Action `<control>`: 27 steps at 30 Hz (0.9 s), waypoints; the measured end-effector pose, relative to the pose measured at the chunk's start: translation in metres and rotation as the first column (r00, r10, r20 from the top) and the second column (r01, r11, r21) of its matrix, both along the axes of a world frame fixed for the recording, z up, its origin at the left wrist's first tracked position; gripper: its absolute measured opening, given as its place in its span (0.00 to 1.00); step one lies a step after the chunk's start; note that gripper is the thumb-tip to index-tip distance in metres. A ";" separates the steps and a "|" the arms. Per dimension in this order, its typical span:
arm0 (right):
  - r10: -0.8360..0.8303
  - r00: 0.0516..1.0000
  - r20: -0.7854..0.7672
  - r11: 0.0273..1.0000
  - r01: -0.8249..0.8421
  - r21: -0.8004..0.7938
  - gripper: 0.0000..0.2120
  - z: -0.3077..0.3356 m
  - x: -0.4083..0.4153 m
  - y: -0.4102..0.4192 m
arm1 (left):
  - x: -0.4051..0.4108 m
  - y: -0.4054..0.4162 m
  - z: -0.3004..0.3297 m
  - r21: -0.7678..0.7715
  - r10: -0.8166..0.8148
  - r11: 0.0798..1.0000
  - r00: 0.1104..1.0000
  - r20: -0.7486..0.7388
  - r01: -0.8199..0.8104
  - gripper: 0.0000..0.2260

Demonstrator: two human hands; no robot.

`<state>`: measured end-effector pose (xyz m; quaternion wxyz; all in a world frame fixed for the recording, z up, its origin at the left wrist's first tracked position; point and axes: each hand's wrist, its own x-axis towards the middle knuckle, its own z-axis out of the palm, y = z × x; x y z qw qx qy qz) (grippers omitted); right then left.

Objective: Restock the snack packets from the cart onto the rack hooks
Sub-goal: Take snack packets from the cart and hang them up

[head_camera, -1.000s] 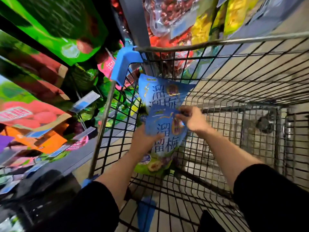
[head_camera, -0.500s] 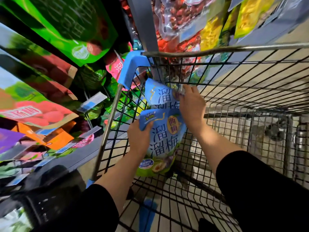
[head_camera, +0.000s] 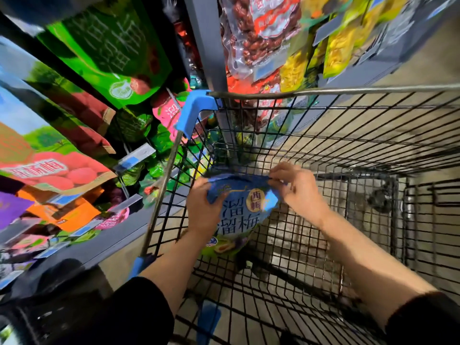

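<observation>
While both hands hold it inside the cart (head_camera: pixel 323 155), the blue snack packet (head_camera: pixel 242 207) sits upright near the cart's corner at ten o'clock, its green bottom edge low against the wire. The left hand (head_camera: pixel 204 207) wraps the packet's left side, thumb curled over the front and fingers hidden behind. The right hand (head_camera: pixel 296 189) pinches the top right corner between thumb and fingertips, the other fingers loosely bent. Whether a second packet lies behind the first is hard to tell; the top edge is blurred. Black sleeves (head_camera: pixel 139 312) cover both forearms at six o'clock and are cut off by the frame. Beyond the cart, from nine to one o'clock, the rack (head_camera: pixel 206 43) carries hanging packets in green, red, pink and yellow, many smeared by motion.
</observation>
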<state>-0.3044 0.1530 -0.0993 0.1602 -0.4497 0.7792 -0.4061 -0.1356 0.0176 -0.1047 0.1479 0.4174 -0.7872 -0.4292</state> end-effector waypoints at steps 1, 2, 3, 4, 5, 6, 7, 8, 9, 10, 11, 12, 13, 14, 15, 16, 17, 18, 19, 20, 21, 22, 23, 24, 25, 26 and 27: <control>-0.043 0.999 0.007 0.999 0.043 0.001 0.08 0.009 0.000 0.005 | 0.002 0.002 0.003 -0.005 -0.019 1.000 0.999 -0.031 0.019 0.20; -0.092 0.996 0.001 0.996 0.092 -0.015 0.09 0.014 -0.001 0.010 | 0.003 0.005 0.010 -0.019 -0.041 0.999 0.996 -0.073 0.040 0.23; -0.155 0.988 -0.006 0.988 0.155 -0.027 0.08 0.021 -0.002 0.015 | 0.002 0.008 0.016 -0.046 -0.073 0.997 0.993 -0.094 0.069 0.22; -0.224 0.974 0.004 0.974 0.224 -0.029 0.08 0.025 -0.003 0.019 | -0.001 0.011 0.026 -0.068 -0.098 0.993 0.991 -0.096 0.092 0.20; -0.307 0.950 0.053 0.951 0.308 -0.021 0.14 0.031 -0.004 0.022 | -0.005 0.012 0.033 -0.080 -0.104 0.992 0.989 -0.108 0.095 0.18; -0.375 0.914 0.153 0.923 0.383 -0.029 0.21 0.040 -0.005 0.024 | -0.009 0.012 0.043 -0.064 -0.104 0.993 0.986 -0.129 0.097 0.18; -0.441 0.848 0.294 0.882 0.470 -0.034 0.26 0.052 -0.005 0.025 | -0.013 0.010 0.053 -0.047 -0.112 0.993 0.980 -0.163 0.106 0.17; -0.468 0.762 0.447 0.838 0.544 -0.050 0.27 0.063 -0.006 0.027 | -0.018 0.006 0.064 -0.015 -0.123 0.992 0.971 -0.203 0.123 0.16; -0.450 0.680 0.580 0.814 0.579 -0.048 0.24 0.082 -0.007 0.028 | -0.022 0.002 0.078 0.038 -0.140 0.987 0.957 -0.253 0.155 0.17; -0.380 0.597 0.706 0.816 0.575 -0.047 0.22 0.099 -0.009 0.030 | -0.025 -0.003 0.097 0.112 -0.146 0.976 0.941 -0.306 0.188 0.17; -0.280 0.521 0.806 0.838 0.542 -0.059 0.24 0.118 -0.010 0.031 | -0.027 -0.007 0.115 0.170 -0.175 0.953 0.915 -0.364 0.250 0.14; -0.188 0.478 0.858 0.856 0.508 -0.096 0.29 0.137 -0.010 0.031 | -0.025 -0.013 0.134 0.173 -0.223 0.933 0.884 -0.410 0.316 0.09; -0.137 0.494 0.859 0.865 0.482 -0.139 0.33 0.158 -0.010 0.030 | -0.023 -0.018 0.156 0.114 -0.276 0.925 0.849 -0.451 0.361 0.06; -0.099 0.533 0.840 0.863 0.467 -0.194 0.35 0.181 -0.008 0.025 | -0.020 -0.025 0.176 0.056 -0.312 0.922 0.819 -0.482 0.384 0.08; -0.084 0.575 0.814 0.849 0.469 -0.243 0.34 0.202 -0.006 0.018 | -0.017 -0.029 0.198 0.022 -0.327 0.918 0.790 -0.519 0.395 0.10; -0.075 0.612 0.787 0.829 0.477 -0.292 0.32 0.228 0.000 0.009 | -0.011 -0.035 0.219 0.002 -0.324 0.921 0.771 -0.548 0.389 0.12; -0.075 0.652 0.754 0.807 0.484 -0.338 0.29 0.252 0.006 -0.002 | -0.007 -0.040 0.238 -0.023 -0.313 0.929 0.750 -0.583 0.370 0.13; -0.072 0.690 0.720 0.784 0.485 -0.387 0.24 0.277 0.014 -0.013 | 0.000 -0.048 0.256 -0.043 -0.295 0.938 0.732 -0.614 0.343 0.13; -0.068 0.728 0.682 0.764 0.477 -0.433 0.18 0.299 0.021 -0.023 | 0.006 -0.056 0.273 -0.070 -0.282 0.948 0.716 -0.638 0.311 0.12; -0.062 0.761 0.646 0.743 0.468 -0.479 0.12 0.321 0.029 -0.033 | 0.014 -0.063 0.289 -0.099 -0.276 0.954 0.699 -0.660 0.283 0.11; -0.050 0.793 0.607 0.725 0.448 -0.524 0.10 0.341 0.036 -0.042 | 0.022 -0.070 0.305 -0.131 -0.271 0.959 0.677 -0.684 0.252 0.10; -0.037 0.819 0.573 0.708 0.426 -0.563 0.10 0.360 0.045 -0.052 | 0.031 -0.077 0.320 -0.146 -0.254 0.966 0.665 -0.702 0.216 0.08; -0.033 0.838 0.544 0.693 0.411 -0.592 0.11 0.378 0.052 -0.062 | 0.041 -0.082 0.338 -0.156 -0.239 0.971 0.654 -0.718 0.184 0.07; -0.025 0.855 0.517 0.679 0.394 -0.619 0.11 0.394 0.061 -0.071 | 0.048 -0.091 0.352 -0.175 -0.222 0.975 0.651 -0.726 0.137 0.08; -0.017 0.871 0.491 0.663 0.378 -0.646 0.09 0.409 0.067 -0.082 | 0.056 -0.099 0.366 -0.222 -0.217 0.972 0.652 -0.727 0.076 0.09; -0.012 0.880 0.475 0.644 0.370 -0.670 0.06 0.423 0.074 -0.092 | 0.063 -0.108 0.378 -0.273 -0.209 0.962 0.666 -0.716 0.008 0.11; -0.011 0.884 0.467 0.622 0.372 -0.689 0.06 0.434 0.076 -0.103 | 0.070 -0.116 0.390 -0.311 -0.199 0.949 0.672 -0.714 -0.049 0.13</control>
